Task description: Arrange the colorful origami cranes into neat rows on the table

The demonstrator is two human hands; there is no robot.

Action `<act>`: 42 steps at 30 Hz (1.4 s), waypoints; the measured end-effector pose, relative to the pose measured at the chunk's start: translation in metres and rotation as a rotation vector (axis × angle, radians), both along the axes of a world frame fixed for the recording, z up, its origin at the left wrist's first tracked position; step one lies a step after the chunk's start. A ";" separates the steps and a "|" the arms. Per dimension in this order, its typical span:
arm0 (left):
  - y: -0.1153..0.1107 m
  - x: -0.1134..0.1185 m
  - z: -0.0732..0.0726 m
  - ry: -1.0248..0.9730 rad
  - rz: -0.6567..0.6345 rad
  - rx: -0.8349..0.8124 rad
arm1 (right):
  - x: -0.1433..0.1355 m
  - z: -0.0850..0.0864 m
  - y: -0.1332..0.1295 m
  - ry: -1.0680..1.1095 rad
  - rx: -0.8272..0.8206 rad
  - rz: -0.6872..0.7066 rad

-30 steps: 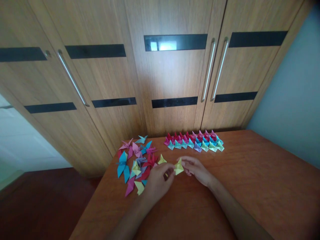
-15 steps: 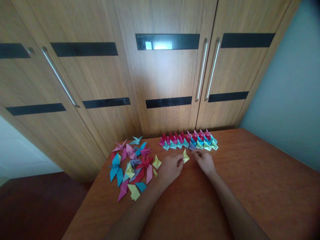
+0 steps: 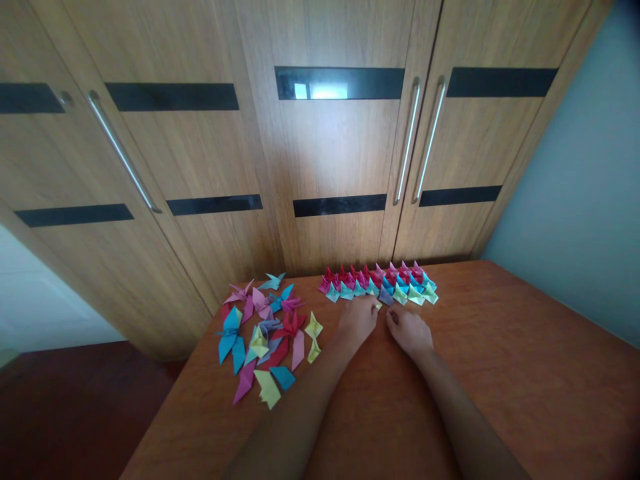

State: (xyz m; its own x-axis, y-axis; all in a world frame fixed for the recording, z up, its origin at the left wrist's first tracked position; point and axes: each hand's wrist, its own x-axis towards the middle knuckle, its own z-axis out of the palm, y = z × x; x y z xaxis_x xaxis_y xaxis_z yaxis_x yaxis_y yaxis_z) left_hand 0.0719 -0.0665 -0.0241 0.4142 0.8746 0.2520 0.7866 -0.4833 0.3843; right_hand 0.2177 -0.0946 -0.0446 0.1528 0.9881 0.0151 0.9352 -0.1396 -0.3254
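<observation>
Left hand (image 3: 359, 317): fingers narrow, pinching small yellow folded-paper piece (image 3: 379, 306), mostly hidden, protruding right of fingertips | right hand (image 3: 411, 329): fingers curled, narrow; piece just left of them.

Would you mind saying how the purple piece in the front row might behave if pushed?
The purple piece looks like folded paper, so it is probably light and slides easily. Packed closely in the row, it may nudge others. Its thin edges might crumple.

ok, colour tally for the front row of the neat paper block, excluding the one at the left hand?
Light blue pieces: 4
Purple piece: 1
Pale yellow-green pieces: 3
Total: 8
</observation>
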 end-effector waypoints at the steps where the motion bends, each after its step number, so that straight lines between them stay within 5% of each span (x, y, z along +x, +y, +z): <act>1: 0.002 0.002 0.000 0.002 0.002 -0.003 | 0.000 0.000 0.000 0.002 0.001 0.003; 14: 0.011 0.004 0.000 0.022 0.015 -0.030 | -0.001 0.000 0.001 0.012 0.002 -0.005; 20: 0.001 -0.004 0.013 0.037 0.036 -0.022 | -0.001 0.002 0.000 0.015 0.005 -0.002; 31: -0.071 -0.098 0.048 0.144 0.123 -0.001 | -0.007 0.003 -0.004 -0.016 -0.002 0.084; 36: -0.107 -0.126 0.047 0.203 0.236 -0.091 | -0.018 0.002 -0.009 -0.004 0.031 0.143; 42: -0.128 -0.128 0.032 0.208 0.234 -0.143 | -0.021 -0.001 -0.009 0.065 0.083 0.206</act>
State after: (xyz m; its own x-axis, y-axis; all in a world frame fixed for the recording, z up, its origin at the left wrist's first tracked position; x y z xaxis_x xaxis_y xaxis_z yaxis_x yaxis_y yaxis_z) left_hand -0.0563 -0.1942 0.0081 0.2276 0.9724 0.0510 0.9385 -0.2330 0.2548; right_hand 0.1969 -0.1041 -0.0457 -0.0492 0.9944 0.0940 0.9178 0.0821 -0.3884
